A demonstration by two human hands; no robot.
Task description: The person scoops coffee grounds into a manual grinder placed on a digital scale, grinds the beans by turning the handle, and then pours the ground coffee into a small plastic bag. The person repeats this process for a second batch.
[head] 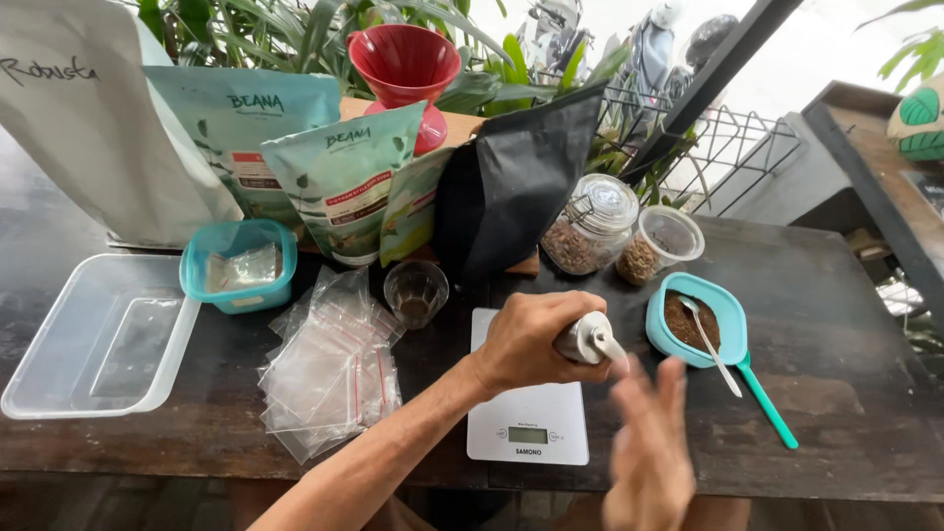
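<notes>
Left hand (531, 339): centre frame, fist wrapped round a metal grinder (588, 339), above the scale (528, 408).
Right hand (649, 452): lower right, blurred, fingers spread, empty.
Teal tub (728, 310): right, holding grounds.

— What is lost to blur or hidden?

— The right hand (647, 452) is smeared by motion; its fingers cannot be told apart, and its wrist is cut off by the lower edge. Most of the metal grinder (588, 339) is covered by the grip of the left hand (531, 339). Part of the white kitchen scale (528, 418) is hidden under that hand.

— And at the edges?

— The large white pouch (84, 118) is cropped at the top and left. The contents of the small glass (416, 292) cannot be made out.
</notes>
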